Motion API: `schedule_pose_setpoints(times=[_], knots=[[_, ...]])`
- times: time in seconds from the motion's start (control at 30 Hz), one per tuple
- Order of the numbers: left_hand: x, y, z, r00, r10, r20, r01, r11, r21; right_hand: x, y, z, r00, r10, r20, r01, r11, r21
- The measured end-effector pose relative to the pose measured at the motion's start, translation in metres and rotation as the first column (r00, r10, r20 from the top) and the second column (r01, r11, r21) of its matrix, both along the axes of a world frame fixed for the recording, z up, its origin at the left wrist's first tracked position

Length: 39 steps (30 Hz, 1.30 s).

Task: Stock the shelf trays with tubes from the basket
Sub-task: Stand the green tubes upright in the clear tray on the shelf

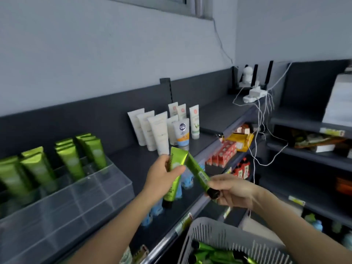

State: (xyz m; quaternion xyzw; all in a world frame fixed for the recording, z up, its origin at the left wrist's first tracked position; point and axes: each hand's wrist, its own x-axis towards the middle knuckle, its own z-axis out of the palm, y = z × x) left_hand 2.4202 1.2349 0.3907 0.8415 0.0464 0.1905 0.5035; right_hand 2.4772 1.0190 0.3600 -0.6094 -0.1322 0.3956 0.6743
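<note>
The basket [208, 237] runs off the bottom edge, the clear tray [66, 208] off the left; print on the white tubes [159, 130] is blurred.

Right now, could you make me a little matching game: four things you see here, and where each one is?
1 white tubes
2 basket
3 clear tray
4 power strip

a nearest, bottom of view
b far end of the shelf
c left on the shelf
d mid-shelf, standing on caps

Pairs: 1-d, 2-a, 3-c, 4-b
</note>
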Motion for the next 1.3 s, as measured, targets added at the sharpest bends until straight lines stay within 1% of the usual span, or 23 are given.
schedule_pose_setpoints(times=[0.07, 0.2, 0.3, 0.4, 0.57, 0.7, 0.83, 0.93, 1.0, 1.07, 1.17, 1.23, 1.3], knots=[[-0.002, 0.005, 0.013, 1.000, 0.007, 0.021, -0.008, 1.000, 0.020, 0.000, 0.016, 0.016, 0.997, 0.011, 0.078, -0.013, 1.000, 0.014], [-0.023, 0.050, 0.041, 0.992, 0.097, 0.075, -0.100, 0.994, 0.041, -0.014, 0.082, 0.053, 0.968, 0.097, 0.230, -0.102, 0.995, 0.010], [-0.039, 0.090, 0.056, 0.978, 0.170, 0.117, -0.178, 0.982, 0.059, -0.029, 0.134, 0.074, 0.935, 0.098, 0.341, -0.101, 0.995, -0.010], [-0.056, 0.129, 0.063, 0.952, 0.255, 0.169, -0.265, 0.964, 0.035, -0.040, 0.182, 0.080, 0.895, 0.087, 0.438, -0.086, 0.996, -0.021], [-0.091, 0.190, 0.070, 0.892, 0.385, 0.236, -0.402, 0.915, 0.029, -0.053, 0.252, 0.079, 0.900, -0.012, 0.437, -0.022, 0.997, 0.073], [-0.117, 0.235, 0.072, 0.830, 0.507, 0.233, -0.520, 0.854, -0.007, -0.058, 0.295, 0.078, 0.892, -0.085, 0.445, 0.053, 0.995, 0.084], [-0.131, 0.268, 0.069, 0.790, 0.577, 0.208, -0.578, 0.814, -0.058, -0.062, 0.334, 0.074, 0.848, -0.163, 0.505, 0.124, 0.986, 0.110], [-0.133, 0.286, 0.063, 0.784, 0.601, 0.154, -0.602, 0.797, -0.047, -0.062, 0.359, 0.066, 0.773, -0.224, 0.593, 0.230, 0.971, 0.067], [-0.133, 0.294, 0.059, 0.787, 0.605, 0.122, -0.607, 0.794, -0.023, -0.063, 0.372, 0.061, 0.719, -0.202, 0.665, 0.265, 0.964, 0.006], [-0.134, 0.299, 0.059, 0.791, 0.599, 0.125, -0.606, 0.795, 0.030, -0.067, 0.382, 0.058, 0.661, -0.162, 0.733, 0.281, 0.959, -0.042], [-0.137, 0.306, 0.065, 0.793, 0.594, 0.135, -0.609, 0.780, 0.143, -0.074, 0.399, 0.052, 0.580, -0.130, 0.804, 0.297, 0.953, -0.060], [-0.140, 0.310, 0.069, 0.799, 0.591, 0.114, -0.600, 0.766, 0.232, -0.079, 0.409, 0.048, 0.524, -0.056, 0.850, 0.312, 0.941, -0.131], [-0.142, 0.313, 0.067, 0.809, 0.585, 0.060, -0.565, 0.745, 0.355, -0.083, 0.417, 0.044, 0.476, 0.038, 0.879, 0.314, 0.926, -0.209]])
